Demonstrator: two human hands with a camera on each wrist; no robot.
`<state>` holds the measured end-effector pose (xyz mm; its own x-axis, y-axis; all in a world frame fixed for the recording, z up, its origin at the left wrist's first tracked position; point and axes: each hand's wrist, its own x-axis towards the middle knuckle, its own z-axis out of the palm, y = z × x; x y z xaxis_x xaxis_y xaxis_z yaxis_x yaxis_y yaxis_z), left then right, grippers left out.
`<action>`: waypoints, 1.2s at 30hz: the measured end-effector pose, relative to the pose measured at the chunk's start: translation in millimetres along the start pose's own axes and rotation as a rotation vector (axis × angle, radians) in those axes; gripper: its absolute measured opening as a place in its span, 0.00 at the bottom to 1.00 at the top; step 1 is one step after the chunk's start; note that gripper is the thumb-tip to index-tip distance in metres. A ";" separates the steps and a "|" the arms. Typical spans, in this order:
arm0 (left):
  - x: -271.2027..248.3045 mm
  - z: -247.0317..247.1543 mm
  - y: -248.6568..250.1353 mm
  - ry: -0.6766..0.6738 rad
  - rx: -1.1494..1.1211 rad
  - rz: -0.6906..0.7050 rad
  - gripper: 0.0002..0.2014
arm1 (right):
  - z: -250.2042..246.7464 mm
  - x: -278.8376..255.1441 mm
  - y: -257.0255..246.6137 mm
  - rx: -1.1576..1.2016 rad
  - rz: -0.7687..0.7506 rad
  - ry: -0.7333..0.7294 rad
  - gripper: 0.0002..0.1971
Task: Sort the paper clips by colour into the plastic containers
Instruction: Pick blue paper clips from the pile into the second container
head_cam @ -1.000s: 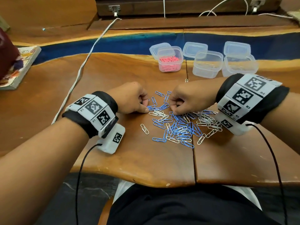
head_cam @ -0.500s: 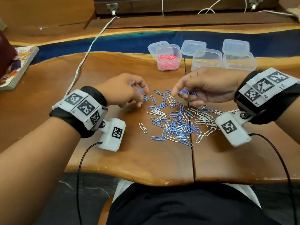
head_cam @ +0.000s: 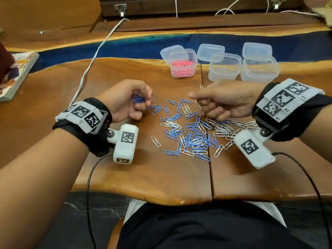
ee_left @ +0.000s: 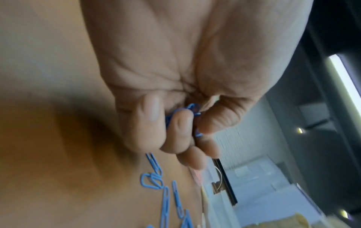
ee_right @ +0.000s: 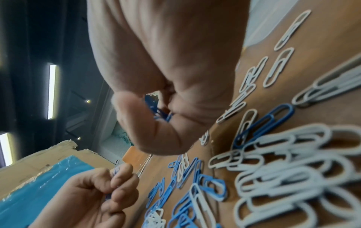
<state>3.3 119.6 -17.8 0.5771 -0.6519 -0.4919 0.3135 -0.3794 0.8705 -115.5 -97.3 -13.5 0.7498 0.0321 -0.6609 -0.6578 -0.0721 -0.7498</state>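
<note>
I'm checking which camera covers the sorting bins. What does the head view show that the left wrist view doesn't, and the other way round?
Only the head view shows the right hand, the container of pink clips, two clear containers beside it, and the whole mixed pile. Only the left wrist view shows, close up, the curled fingers gripping the blue clips. Both show the left hand holding blue clips above loose blue ones on the table.

Light: your head view is bright and even | Glare: soft sheen on the glossy brown wooden table (head_cam: 53, 108) | Blur: both wrist views smeared, fingers soft | Edges: wide-angle bending.
</note>
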 end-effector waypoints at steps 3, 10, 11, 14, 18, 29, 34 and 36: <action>4.2 -4.1 -0.9 0.009 0.042 -0.062 0.21 | 6.3 -4.0 3.5 -0.547 -0.183 0.123 0.20; 8.7 11.7 -6.4 0.232 0.714 0.115 0.08 | 27.1 -2.8 5.3 -1.222 -0.395 0.161 0.10; 7.9 14.1 -5.6 0.240 0.822 0.165 0.05 | 27.5 -1.5 4.4 -1.234 -0.392 0.148 0.09; 8.4 18.5 -5.2 0.233 1.054 0.215 0.12 | 27.2 1.7 2.5 -1.267 -0.365 0.083 0.07; 13.3 18.4 -4.8 0.206 1.147 0.207 0.08 | 26.9 1.1 3.3 -1.286 -0.318 0.061 0.08; 8.1 26.4 4.9 0.156 0.857 0.070 0.11 | 1.7 -3.0 0.0 -0.452 -0.230 -0.043 0.06; -1.1 24.4 10.1 0.035 0.233 -0.019 0.09 | -3.1 -3.2 0.5 -0.072 -0.236 -0.143 0.08; -1.6 20.8 9.4 -0.026 0.085 0.003 0.09 | -6.2 -1.7 0.2 0.048 -0.195 -0.156 0.10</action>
<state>-10.4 103.5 -9.1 0.5573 -0.6697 -0.4909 0.2463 -0.4312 0.8680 -116.5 -103.6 -12.3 0.8452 0.1946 -0.4977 -0.5070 -0.0024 -0.8619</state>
